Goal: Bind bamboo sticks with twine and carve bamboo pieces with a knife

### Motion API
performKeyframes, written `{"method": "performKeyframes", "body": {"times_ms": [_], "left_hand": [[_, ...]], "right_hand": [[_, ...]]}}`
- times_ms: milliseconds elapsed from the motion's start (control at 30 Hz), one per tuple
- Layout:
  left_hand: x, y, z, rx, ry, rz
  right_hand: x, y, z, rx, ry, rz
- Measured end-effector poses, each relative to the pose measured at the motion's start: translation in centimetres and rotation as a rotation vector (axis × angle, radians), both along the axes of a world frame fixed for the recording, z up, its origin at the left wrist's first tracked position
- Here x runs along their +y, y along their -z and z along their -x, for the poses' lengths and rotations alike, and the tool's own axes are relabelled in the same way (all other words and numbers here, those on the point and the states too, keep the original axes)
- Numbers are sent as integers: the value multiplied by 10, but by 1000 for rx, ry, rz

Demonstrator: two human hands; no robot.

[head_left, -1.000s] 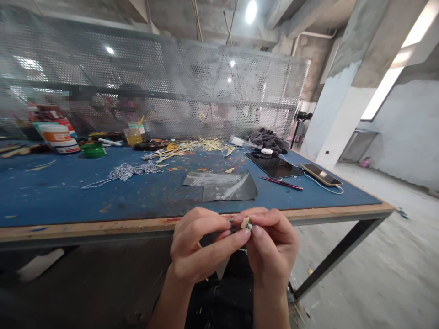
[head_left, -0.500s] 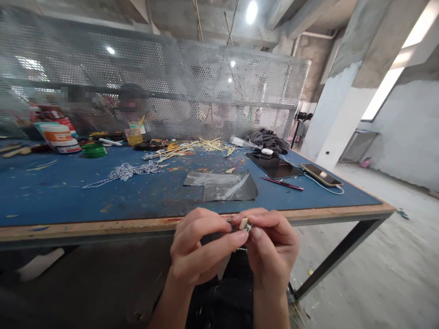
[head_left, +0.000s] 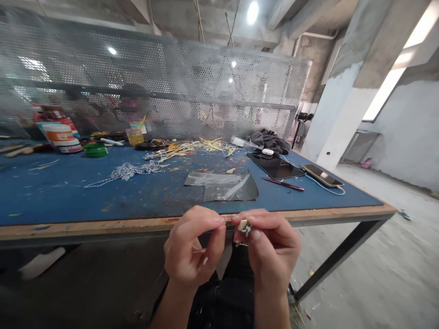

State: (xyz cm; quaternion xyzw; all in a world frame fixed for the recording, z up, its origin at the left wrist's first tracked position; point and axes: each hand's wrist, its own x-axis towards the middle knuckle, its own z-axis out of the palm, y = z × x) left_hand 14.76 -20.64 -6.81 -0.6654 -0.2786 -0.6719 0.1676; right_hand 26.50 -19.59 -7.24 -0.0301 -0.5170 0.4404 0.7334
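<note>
In front of the table edge, my right hand (head_left: 272, 244) pinches a small pale piece that looks like wood (head_left: 243, 224) between thumb and fingers. A white-and-dark cord (head_left: 246, 230) is wrapped or knotted against that piece, and a bit of it hangs below. To its left, a short gap away, my left hand (head_left: 195, 246) is closed in a pinch, thumb against forefinger. What sits between those fingertips is too small to make out. Beyond both hands lies a sheet of dark sandpaper-like material (head_left: 229, 191) with whitish scuffs.
On the blue tabletop (head_left: 164, 196) lie a tangled cord (head_left: 126, 171), pale strips (head_left: 211, 144), a pen (head_left: 283, 184), a tablet (head_left: 272, 165) and a phone (head_left: 322, 175) with a cable. Paint tubs (head_left: 58, 135) stand at left. Behind rises a perforated metal screen (head_left: 192, 82).
My left fingers have drawn back left from the small piece, and their tips have come together in a pinch. My right hand stays nearly in place, holding the piece.
</note>
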Motion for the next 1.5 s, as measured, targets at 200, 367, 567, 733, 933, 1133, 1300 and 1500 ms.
{"method": "performKeyframes", "body": {"times_ms": [200,367,567,733,933,1133,1300,1500], "left_hand": [[-2,-7,-4,9,132,-50],[-5,-10,-5,91,40,-30],[-4,-14,-5,102,-93,-32],[-6,-18,-5,126,-194,4],[-7,-21,-6,133,-182,190],[-7,-20,-7,121,-125,237],[-7,-18,-10,145,-136,186],[-5,-18,-13,137,-114,151]], "right_hand": [[0,0,1,34,28,51],[3,0,0,6,32,100],[3,0,-2,-115,115,88],[3,-4,0,-154,211,62],[4,-1,1,-220,238,49],[3,0,4,-210,312,63],[0,-4,5,-125,287,96],[2,-4,2,-63,226,87]]}}
